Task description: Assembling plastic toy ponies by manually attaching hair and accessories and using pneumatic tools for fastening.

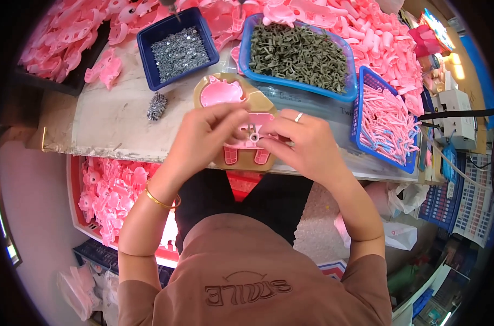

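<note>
A tan jig [256, 100] lies on the worktable and carries a pink pig-shaped plastic shell [221, 91] at its far end. Over the jig's near half, my left hand [203, 138] and my right hand [301, 144] meet above a second pink shell [257, 120]. Both pinch a small grey metal part [252, 133] between their fingertips, just above that shell. A ring sits on my right hand and a gold bangle on my left wrist.
A blue bin of small grey screws [177, 49] stands at the back left, a blue tray of dark green clips [298, 54] behind the jig, a blue basket of pink strips [385, 122] at right. Heaps of pink shells [73, 32] surround them. A red crate of pink parts [111, 193] sits below the table edge.
</note>
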Demonstrator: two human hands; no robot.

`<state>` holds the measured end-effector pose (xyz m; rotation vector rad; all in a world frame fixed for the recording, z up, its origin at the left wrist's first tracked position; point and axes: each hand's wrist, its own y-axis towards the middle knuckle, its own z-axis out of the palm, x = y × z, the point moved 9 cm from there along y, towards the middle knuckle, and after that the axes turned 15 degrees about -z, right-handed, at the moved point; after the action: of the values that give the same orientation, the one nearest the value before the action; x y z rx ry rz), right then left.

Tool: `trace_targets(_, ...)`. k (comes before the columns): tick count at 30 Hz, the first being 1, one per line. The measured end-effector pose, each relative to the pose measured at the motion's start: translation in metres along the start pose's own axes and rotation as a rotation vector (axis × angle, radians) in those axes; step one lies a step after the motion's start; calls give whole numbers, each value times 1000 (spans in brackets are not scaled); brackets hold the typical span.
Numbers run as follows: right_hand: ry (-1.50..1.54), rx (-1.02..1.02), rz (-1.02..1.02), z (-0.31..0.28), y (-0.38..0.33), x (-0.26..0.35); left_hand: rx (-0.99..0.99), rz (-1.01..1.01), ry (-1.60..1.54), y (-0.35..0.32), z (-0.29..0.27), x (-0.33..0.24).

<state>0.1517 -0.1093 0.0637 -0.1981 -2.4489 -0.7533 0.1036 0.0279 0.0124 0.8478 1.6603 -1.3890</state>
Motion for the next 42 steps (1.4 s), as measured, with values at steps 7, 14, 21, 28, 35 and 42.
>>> trace_targets(7, -157, 9, -3, 33, 18, -10, -420, 238, 159, -20, -64, -9)
trace_targets(14, -153, 108, 28, 53, 25, -20, -456, 413, 457, -34, -52, -7)
trace_targets(21, -188, 195, -24, 56, 34, -21, -383, 573, 665, -41, -31, -15)
trace_targets(28, -203, 377, -37, 68, 44, -25, -315, 695, 1074, -44, 2, 3)
trace_targets(35, -144, 300, -52, 62, 42, -21, -370, 622, 1089, -41, 10, 11)
trace_targets(42, -212, 127, 0, 30, 12, -19, -385, 641, 1083, -44, 9, 14)
